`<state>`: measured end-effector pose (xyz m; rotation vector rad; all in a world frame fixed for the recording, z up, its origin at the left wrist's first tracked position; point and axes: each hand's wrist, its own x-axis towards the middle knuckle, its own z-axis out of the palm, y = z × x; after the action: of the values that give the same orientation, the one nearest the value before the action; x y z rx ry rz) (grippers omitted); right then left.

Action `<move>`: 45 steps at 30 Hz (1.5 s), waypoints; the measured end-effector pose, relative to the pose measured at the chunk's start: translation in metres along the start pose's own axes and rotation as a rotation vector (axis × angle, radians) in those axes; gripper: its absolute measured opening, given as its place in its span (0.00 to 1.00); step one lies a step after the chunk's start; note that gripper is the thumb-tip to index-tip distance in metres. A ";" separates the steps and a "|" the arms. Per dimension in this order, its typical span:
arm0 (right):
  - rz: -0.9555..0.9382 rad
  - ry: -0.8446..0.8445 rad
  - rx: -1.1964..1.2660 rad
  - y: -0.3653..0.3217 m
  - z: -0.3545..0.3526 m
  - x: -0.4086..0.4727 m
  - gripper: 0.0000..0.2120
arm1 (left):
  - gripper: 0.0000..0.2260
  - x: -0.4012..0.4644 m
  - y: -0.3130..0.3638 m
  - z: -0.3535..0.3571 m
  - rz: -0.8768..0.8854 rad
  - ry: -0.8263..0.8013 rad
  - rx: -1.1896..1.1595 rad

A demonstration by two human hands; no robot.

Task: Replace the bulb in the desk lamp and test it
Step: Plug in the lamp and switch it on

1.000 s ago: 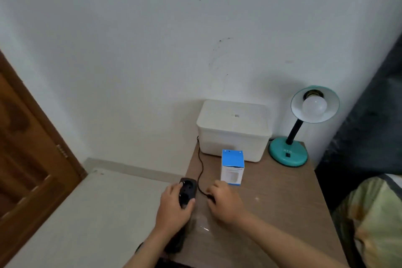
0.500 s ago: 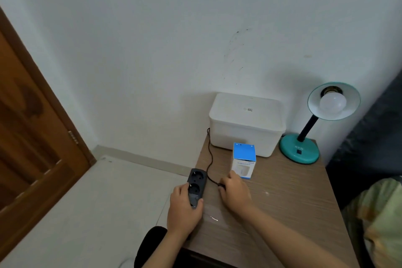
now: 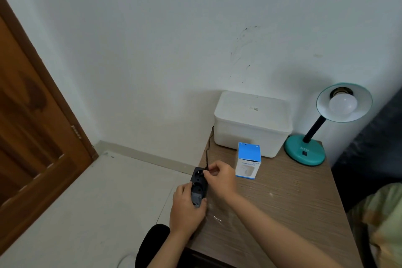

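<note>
A teal desk lamp [image 3: 305, 152] stands at the table's far right corner, with a white bulb [image 3: 343, 104] screwed into its shade and unlit. My left hand [image 3: 187, 209] grips a black power strip [image 3: 198, 185] at the table's left edge. My right hand [image 3: 220, 177] pinches the lamp's black plug at the strip's far socket. The thin black cord [image 3: 207, 150] runs from there up behind the white box. A blue and white bulb carton [image 3: 248, 160] stands upright just right of my right hand.
A white lidded plastic box [image 3: 252, 123] sits against the wall at the back of the wooden table [image 3: 293, 198]. A brown wooden door [image 3: 32, 126] fills the left. Dark fabric and a patterned cloth [image 3: 382, 220] lie at the right. Pale floor tiles lie below left.
My right hand has lifted from the tabletop and brought the plug to the far socket of the strip. My left hand keeps its hold on the strip. The camera shifted left.
</note>
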<state>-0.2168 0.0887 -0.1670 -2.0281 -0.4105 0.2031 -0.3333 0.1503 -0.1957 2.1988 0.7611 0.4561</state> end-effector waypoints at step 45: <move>0.179 0.229 -0.132 0.107 -0.132 -0.033 0.06 | 0.27 -0.026 0.085 0.085 0.267 -0.233 0.141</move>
<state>-0.1840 -0.0782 -0.2001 -2.1895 -0.1007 0.0521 -0.2762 0.0419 -0.1897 2.4456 0.3866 0.2754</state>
